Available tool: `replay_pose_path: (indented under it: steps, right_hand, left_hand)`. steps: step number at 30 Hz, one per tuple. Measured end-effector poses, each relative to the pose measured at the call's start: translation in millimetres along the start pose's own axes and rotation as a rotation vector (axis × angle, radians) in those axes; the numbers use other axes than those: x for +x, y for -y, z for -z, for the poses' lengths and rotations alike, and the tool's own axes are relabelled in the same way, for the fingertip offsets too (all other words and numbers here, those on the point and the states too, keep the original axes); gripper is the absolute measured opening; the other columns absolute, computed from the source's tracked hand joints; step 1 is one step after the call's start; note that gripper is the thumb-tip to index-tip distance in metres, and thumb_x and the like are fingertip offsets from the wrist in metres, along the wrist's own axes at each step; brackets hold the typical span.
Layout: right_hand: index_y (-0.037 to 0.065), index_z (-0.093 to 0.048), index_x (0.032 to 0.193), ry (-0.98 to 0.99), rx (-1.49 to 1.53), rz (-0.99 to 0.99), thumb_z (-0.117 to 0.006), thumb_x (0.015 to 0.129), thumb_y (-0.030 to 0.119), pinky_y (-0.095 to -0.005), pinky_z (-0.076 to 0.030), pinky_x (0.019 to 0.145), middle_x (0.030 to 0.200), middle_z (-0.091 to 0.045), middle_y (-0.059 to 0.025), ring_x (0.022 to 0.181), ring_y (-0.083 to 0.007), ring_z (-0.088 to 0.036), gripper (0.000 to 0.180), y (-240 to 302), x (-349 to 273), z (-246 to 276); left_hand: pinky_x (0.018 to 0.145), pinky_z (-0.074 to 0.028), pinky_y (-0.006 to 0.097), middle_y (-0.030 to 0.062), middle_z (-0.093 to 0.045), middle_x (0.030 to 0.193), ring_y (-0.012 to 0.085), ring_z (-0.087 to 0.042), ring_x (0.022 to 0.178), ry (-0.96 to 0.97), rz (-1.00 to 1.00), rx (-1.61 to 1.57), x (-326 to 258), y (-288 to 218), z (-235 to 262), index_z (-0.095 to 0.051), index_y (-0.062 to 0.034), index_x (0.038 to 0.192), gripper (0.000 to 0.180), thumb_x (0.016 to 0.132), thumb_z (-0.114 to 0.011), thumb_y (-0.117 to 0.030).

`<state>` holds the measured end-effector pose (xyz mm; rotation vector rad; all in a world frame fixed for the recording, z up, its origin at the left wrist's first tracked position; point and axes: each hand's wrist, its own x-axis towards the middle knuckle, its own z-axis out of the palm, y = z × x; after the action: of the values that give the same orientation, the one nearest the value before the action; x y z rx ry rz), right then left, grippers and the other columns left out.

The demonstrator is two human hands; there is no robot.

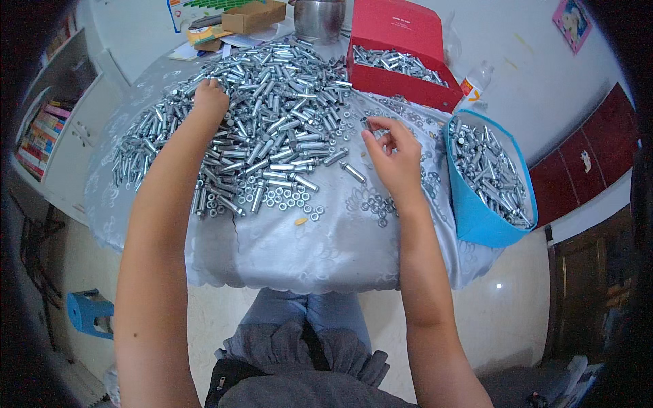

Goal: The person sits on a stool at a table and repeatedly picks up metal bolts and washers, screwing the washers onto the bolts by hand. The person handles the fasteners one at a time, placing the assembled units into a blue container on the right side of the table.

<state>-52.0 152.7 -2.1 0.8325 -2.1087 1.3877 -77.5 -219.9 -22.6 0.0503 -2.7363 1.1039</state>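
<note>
A large heap of silvery expansion bolts spreads over the table. My left hand is at the heap's upper left part, its fingers bent down among the bolts; what they hold, if anything, is hidden. To the right of the heap, my right hand hovers above the cloth with thumb and forefinger close together. A small metal piece shows at those fingertips, too small to name exactly. Loose nuts lie along the heap's near edge, and more nuts lie left of my right wrist. A single bolt rests between the two groups.
A red box with its lid up holds bolts at the back right. Right of my right hand stands a blue fabric bin full of bolts. Behind the heap are a metal pot and a cardboard box. A plastic bottle stands beside the red box.
</note>
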Motion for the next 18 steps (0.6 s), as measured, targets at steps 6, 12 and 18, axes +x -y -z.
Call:
replay_pose_path:
  steps: [6, 12, 18]
  right_hand:
    - [0.003, -0.058, 0.090, 0.000, -0.018, -0.006, -0.063, 0.071, 0.007, -0.0240, -0.041, 0.054, 0.081, -0.058, -0.0071, 0.054, -0.0116, -0.049, 0.020, -1.6, 0.9, 2.2]
    - [0.003, -0.058, 0.090, 0.032, -0.033, -0.005, -0.063, 0.071, 0.008, -0.0251, -0.042, 0.055, 0.081, -0.058, -0.0080, 0.054, -0.0136, -0.050, 0.020, -3.0, 1.7, 1.8]
    - [0.004, -0.058, 0.095, 0.046, -0.004, -0.046, -0.061, 0.073, 0.009, -0.0268, -0.042, 0.056, 0.082, -0.058, -0.0079, 0.056, -0.0140, -0.051, 0.023, -4.7, -0.5, -2.9]
  left_hand:
    - [0.092, -0.029, 0.032, -0.0023, -0.058, 0.107, 0.0176, -0.041, 0.111, 0.285, -0.091, 0.057, 5.6, 0.4, 31.3, -0.066, -0.0140, 0.094, 0.021, 0.079, -0.052, -0.020]
    - [0.088, -0.035, 0.032, 0.0011, -0.064, 0.089, 0.0187, -0.050, 0.100, 0.107, -0.240, 0.079, 1.9, 15.5, 27.2, -0.068, -0.0136, 0.073, 0.013, 0.073, -0.054, -0.015]
    - [0.080, -0.039, 0.034, 0.0058, -0.061, 0.082, 0.0197, -0.052, 0.093, -0.128, -0.069, 0.023, -12.7, 32.5, 27.6, -0.063, -0.0146, 0.078, 0.011, 0.072, -0.054, -0.016]
